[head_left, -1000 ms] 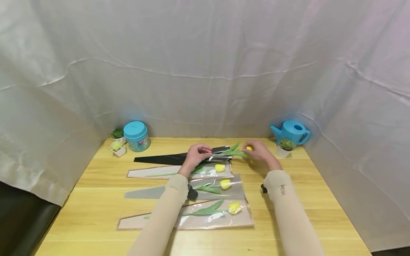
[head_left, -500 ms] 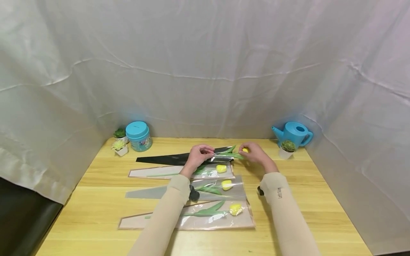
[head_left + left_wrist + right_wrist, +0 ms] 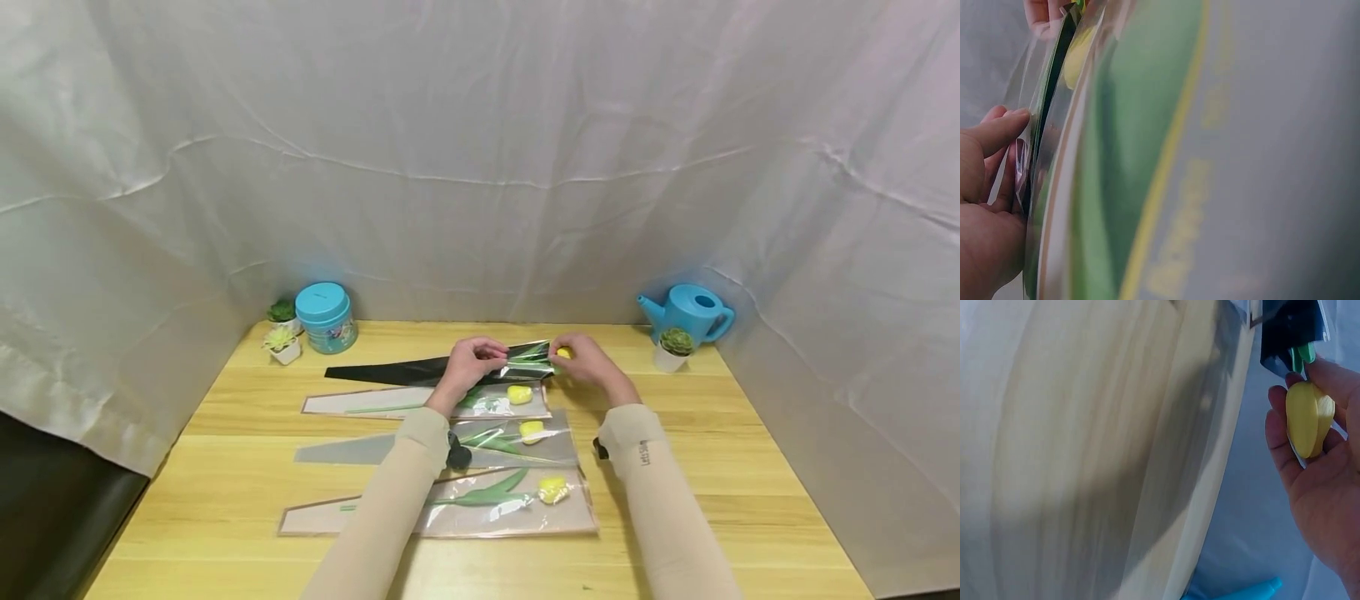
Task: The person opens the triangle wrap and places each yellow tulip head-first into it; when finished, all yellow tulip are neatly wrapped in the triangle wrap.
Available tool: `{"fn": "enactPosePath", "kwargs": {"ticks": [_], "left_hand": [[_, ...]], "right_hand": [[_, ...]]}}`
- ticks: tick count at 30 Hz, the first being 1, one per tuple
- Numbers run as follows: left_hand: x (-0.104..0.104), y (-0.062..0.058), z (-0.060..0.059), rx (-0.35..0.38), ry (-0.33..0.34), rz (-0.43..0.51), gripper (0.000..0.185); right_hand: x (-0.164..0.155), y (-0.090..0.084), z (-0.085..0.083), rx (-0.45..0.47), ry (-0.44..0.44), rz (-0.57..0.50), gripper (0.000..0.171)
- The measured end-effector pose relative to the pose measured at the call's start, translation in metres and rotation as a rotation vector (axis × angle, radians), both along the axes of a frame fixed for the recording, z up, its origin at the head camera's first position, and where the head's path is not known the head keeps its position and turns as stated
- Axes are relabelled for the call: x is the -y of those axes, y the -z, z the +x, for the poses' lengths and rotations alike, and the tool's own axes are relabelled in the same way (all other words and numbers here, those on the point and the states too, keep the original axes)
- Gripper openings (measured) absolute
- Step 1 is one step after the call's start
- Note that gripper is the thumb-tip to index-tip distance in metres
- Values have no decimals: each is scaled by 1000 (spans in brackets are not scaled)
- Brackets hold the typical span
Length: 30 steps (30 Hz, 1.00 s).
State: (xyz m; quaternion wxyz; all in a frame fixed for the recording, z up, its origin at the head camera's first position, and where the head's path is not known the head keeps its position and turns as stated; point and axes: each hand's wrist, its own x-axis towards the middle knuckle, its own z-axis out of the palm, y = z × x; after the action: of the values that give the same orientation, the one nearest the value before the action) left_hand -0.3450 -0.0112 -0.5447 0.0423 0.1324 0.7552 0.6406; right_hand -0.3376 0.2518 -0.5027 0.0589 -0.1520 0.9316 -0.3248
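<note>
At the far side of a pale wooden table (image 3: 675, 467), a person slides an artificial yellow tulip with a green stem and leaves (image 3: 1309, 417) into a long tapering sleeve, black-backed with a clear plastic front (image 3: 420, 372). The left hand (image 3: 467, 367) pinches the sleeve's open mouth, its grip closed on the film between thumb and fingers (image 3: 999, 130). The right hand (image 3: 588, 360) cups the yellow bloom, fingers curled round it, just outside that mouth.

By the look of it the stem and leaves are already inside and the flower head is not, so this wrap appears partly done. Three wrapped yellow tulips in clear-fronted paper sleeves (image 3: 480, 500) lie finished in a row nearer the person.

How deep the stem reaches cannot be told: glare on the film and the left hand cover it. The left wrist view is almost filled by blurred film and leaf at close range; the right wrist view cuts off most of the sleeve.

A round blue-lidded jar (image 3: 326, 317), two small potted succulents (image 3: 281, 337) and a blue plastic watering can (image 3: 692, 310) stand along the back edge.
</note>
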Motion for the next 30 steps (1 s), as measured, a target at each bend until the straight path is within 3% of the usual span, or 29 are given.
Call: {"fn": "enactPosePath", "kwargs": {"ticks": [10, 15, 18, 23, 30], "left_hand": [[-1, 0, -1, -19, 18, -13, 21], [2, 3, -1, -5, 12, -3, 22], [4, 5, -1, -3, 2, -8, 21], [6, 6, -1, -3, 0, -19, 22], [6, 6, 0, -3, -5, -13, 22]], "right_hand": [[6, 7, -2, 12, 31, -16, 8], [-8, 14, 1, 64, 51, -83, 34], [-20, 18, 4, 118, 93, -118, 42], [-31, 22, 7, 153, 143, -102, 39], [-29, 24, 7, 127, 115, -45, 33]]}}
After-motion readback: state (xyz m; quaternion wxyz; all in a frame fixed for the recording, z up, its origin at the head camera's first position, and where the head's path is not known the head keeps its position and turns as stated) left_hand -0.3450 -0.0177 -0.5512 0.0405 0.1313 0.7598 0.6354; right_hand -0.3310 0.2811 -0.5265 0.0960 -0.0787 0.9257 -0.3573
